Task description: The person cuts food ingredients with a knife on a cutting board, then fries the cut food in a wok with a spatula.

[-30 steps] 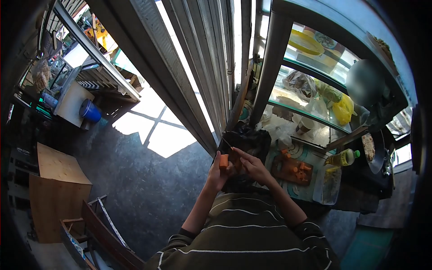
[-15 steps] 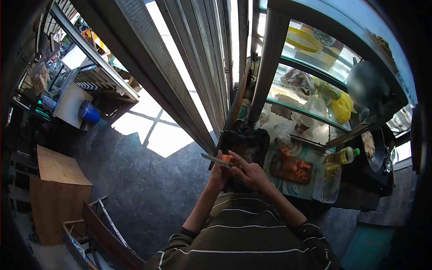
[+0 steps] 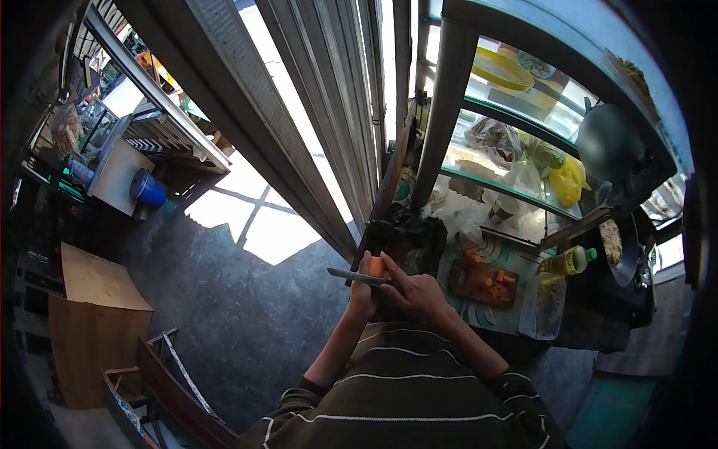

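My left hand [image 3: 362, 293] holds a short orange carrot piece [image 3: 375, 266] upright in front of my chest. My right hand [image 3: 416, 293] grips a knife [image 3: 354, 276] whose blade lies flat against the carrot and points left. Both hands hover over a black bag-lined container [image 3: 407, 241]. To the right lies a wooden cutting board [image 3: 473, 288] with several carrot chunks [image 3: 493, 282] on it.
A yellow-green bottle [image 3: 568, 261] and a clear plastic box [image 3: 545, 306] stand right of the board. A glass display case [image 3: 523, 142] holds bags and dishes behind. On the floor at left are wooden boxes [image 3: 97, 307] and a blue bucket [image 3: 148, 188].
The carrot stood clear in my left hand with the knife tip up behind it. The blade has since swung down to lie sideways across the carrot, pointing left. The hands stay in place.
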`<state>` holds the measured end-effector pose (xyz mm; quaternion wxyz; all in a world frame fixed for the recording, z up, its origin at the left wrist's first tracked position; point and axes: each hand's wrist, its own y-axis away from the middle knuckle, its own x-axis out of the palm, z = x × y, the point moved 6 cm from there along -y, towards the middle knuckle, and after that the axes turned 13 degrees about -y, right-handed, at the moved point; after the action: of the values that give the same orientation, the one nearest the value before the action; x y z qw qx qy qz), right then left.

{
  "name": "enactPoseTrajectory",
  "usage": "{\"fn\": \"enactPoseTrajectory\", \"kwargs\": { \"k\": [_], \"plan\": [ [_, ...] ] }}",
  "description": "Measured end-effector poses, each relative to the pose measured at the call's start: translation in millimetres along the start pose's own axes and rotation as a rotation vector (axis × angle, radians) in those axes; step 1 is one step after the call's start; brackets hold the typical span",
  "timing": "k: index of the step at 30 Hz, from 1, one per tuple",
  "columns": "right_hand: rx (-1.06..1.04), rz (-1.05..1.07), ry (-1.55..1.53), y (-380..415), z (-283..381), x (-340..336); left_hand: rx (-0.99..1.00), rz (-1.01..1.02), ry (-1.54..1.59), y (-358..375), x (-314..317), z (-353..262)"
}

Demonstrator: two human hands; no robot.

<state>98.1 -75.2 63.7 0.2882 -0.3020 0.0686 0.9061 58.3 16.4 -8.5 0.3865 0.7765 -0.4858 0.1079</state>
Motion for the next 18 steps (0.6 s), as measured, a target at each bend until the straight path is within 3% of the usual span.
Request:
{"fn": "enactPoseTrajectory", "kwargs": {
  "k": [8, 11, 14, 18],
  "plan": [
    [-0.026, -0.067, 0.052, 0.5, 0.9, 0.4, 0.008, 0.079, 0.078, -2.8, 2.6, 3.9],
    [0.009, -0.051, 0.059, -0.8, -0.3, 0.4, -0.012, -0.003, 0.076, -1.2, 2.0, 5.4],
    [0.02, -0.018, 0.072, 0.6, 3.6, -5.0, 0.029, 0.093, 0.103, 1.8, 7.4, 2.0],
    [-0.011, -0.007, 0.086, 0.6, 3.9, -6.8, 0.032, 0.046, 0.078, 5.5, 8.2, 1.1]
  ]
}}
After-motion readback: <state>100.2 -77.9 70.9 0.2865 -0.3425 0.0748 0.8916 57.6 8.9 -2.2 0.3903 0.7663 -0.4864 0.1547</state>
